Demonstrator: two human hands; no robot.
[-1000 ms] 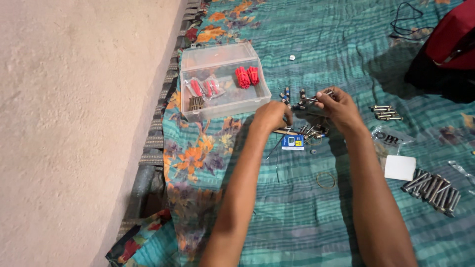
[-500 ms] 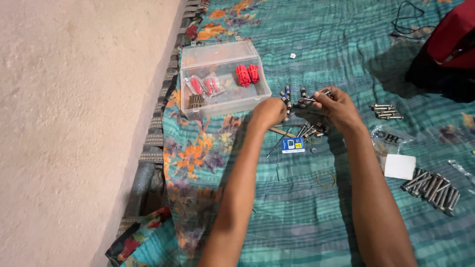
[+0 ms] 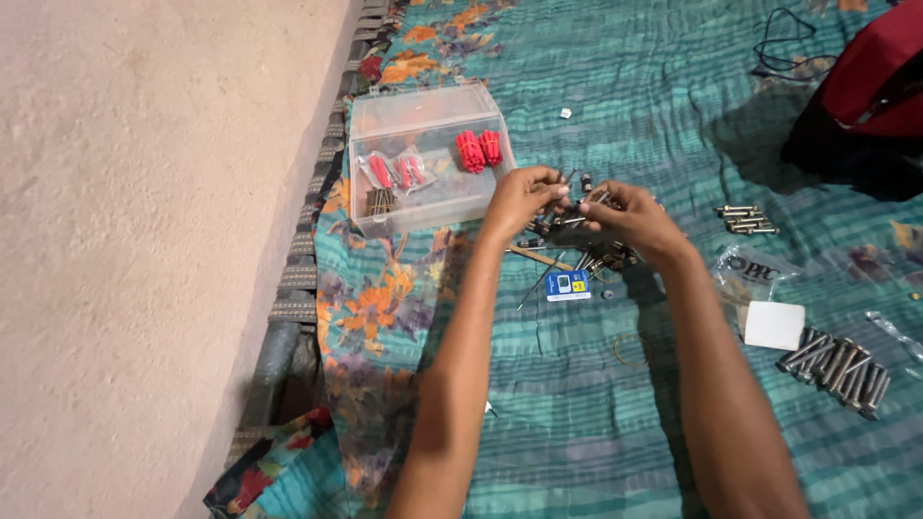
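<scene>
My left hand (image 3: 520,198) and my right hand (image 3: 630,217) meet above a loose pile of small metal screws and bolts (image 3: 598,255) on a teal patterned bedspread (image 3: 596,404). Between the fingertips of both hands is a small bunch of metal screws (image 3: 575,204), pinched from both sides. A clear plastic box (image 3: 423,159) stands just left of my left hand, with red wall plugs (image 3: 478,149) and small bagged parts (image 3: 394,173) inside.
A small blue card (image 3: 567,284), a thin stick (image 3: 532,256) and a rubber band (image 3: 633,349) lie below the pile. Bundled bolts (image 3: 838,365), a white card (image 3: 775,324), a plastic bag (image 3: 752,269) and more bolts (image 3: 748,220) lie at right. A red bag (image 3: 870,72) sits at top right, a wall at left.
My left hand rose from the pile on the bedspread and moved right and up to meet my right hand, which shifted slightly left. Both now pinch the screws together.
</scene>
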